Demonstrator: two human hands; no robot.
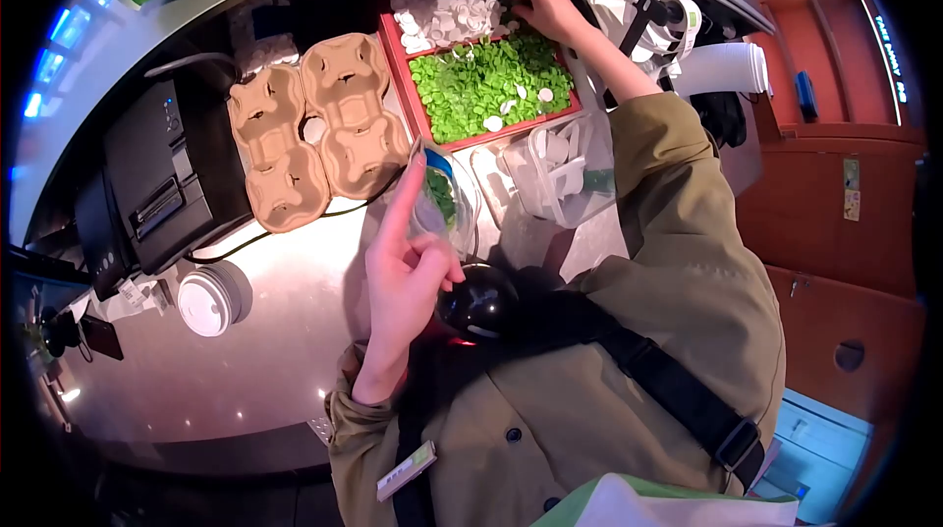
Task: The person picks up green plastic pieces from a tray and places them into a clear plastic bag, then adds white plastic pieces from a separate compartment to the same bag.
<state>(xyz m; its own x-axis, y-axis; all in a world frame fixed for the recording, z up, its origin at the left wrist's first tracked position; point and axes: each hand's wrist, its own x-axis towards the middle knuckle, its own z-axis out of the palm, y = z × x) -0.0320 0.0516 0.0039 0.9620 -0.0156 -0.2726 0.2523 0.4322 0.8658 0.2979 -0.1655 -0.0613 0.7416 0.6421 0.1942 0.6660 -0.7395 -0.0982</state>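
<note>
At the far left, blue-lit windows [59,36] glow beyond the curved edge of a pale, glossy counter [285,331]. A black receipt printer [162,183] sits there with its cable trailing, and just in front of it a white cup lid [206,301] lies flat. Next come two brown pulp cup carriers [319,129], side by side and touching. The left hand [408,272] is raised over the counter with the index finger pointing up and the other fingers curled, pinching a clear plastic bag [437,198] that holds some green pieces. Beyond it a red tray [401,60] has two compartments: white tokens [452,8] in the far one, green tokens [491,80] with a few white among them in the near one. A clear plastic container [565,168] stands just in front of the tray. The right hand [548,8] reaches into the white tokens, fingers bent down among them; whether it holds any cannot be told. To the right stand a stack of white cups [722,67] and reddish wooden cabinets [845,164].
</note>
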